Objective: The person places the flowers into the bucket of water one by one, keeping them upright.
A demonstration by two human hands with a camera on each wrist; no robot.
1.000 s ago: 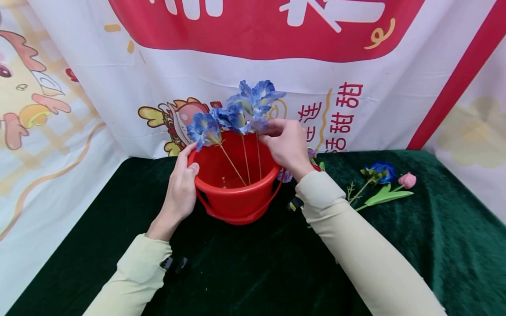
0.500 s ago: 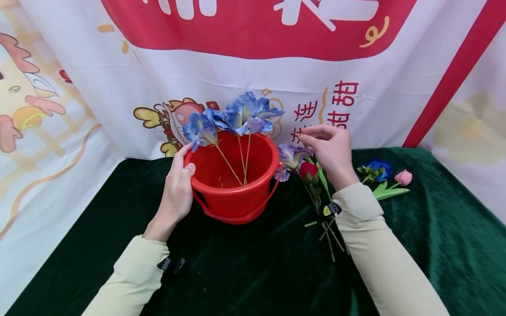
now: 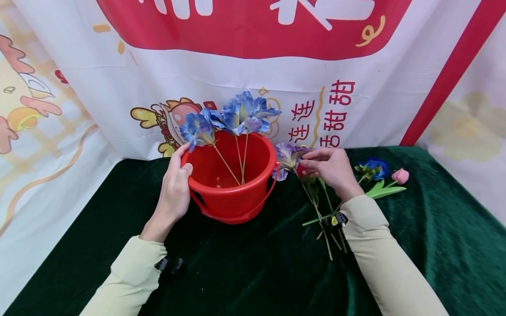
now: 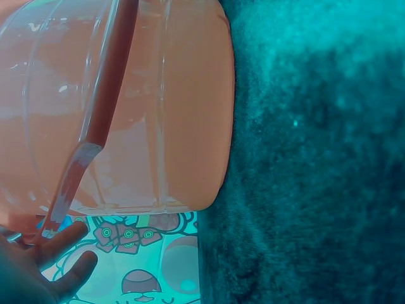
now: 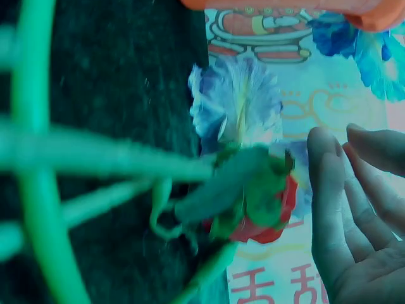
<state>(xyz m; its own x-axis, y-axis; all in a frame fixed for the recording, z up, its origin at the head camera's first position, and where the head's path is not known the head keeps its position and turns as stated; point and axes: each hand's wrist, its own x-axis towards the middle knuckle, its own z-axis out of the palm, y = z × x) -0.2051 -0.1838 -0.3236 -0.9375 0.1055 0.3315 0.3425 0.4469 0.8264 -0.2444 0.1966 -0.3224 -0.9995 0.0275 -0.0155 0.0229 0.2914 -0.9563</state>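
A red bucket (image 3: 233,204) stands upright on the dark green cloth. Several blue artificial flowers (image 3: 239,114) lean in it, their thin stems reaching down inside. At its left rim, my left hand (image 3: 171,193) holds on, and the left wrist view has its fingers (image 4: 69,244) beside the handle. My right hand (image 3: 330,171) hovers over a red rose (image 5: 262,218) and a purple flower (image 3: 290,158), thumb and forefinger close together. In the right wrist view nothing sits between the fingertips. Part of the rose is hidden behind the hand in the head view.
Below the right hand, several green stems (image 3: 326,243) lie crossed on the cloth. Farther right are a blue rose (image 3: 375,169) and a pink tulip (image 3: 400,176). A white printed backdrop (image 3: 237,72) hangs behind the table.
My right hand let go of a blue flower in the bucket, then moved right and down to the red rose. The blue flower settled lower. My left hand stayed at the rim.
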